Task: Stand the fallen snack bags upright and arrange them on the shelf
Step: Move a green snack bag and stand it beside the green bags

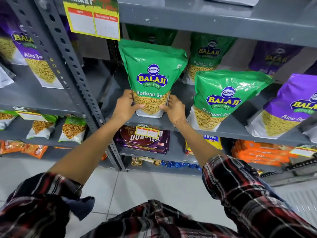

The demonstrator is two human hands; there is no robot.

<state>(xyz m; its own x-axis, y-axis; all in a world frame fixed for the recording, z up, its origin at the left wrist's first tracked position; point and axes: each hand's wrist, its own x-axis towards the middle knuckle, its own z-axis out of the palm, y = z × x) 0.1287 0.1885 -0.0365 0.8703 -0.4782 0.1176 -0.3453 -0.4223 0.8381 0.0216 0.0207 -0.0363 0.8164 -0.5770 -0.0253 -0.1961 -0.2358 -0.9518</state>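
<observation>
A green Balaji Ratlami Sev bag (151, 73) stands upright near the front edge of the grey shelf (231, 130). My left hand (126, 105) grips its lower left corner and my right hand (174, 109) grips its lower right corner. To the right a second green Ratlami Sev bag (221, 98) stands upright at the shelf front. A third green bag (207, 55) stands behind it, and a further green bag (151, 37) shows at the back. Purple Aloo Sev bags (291, 107) stand at the far right.
A yellow price sign (93, 18) hangs from the shelf above. The perforated grey upright (68, 54) divides this bay from the left one, where a purple Aloo Sev bag (29, 54) stands. Biscuit packs (145, 140) and orange packets (260, 152) fill the lower shelves.
</observation>
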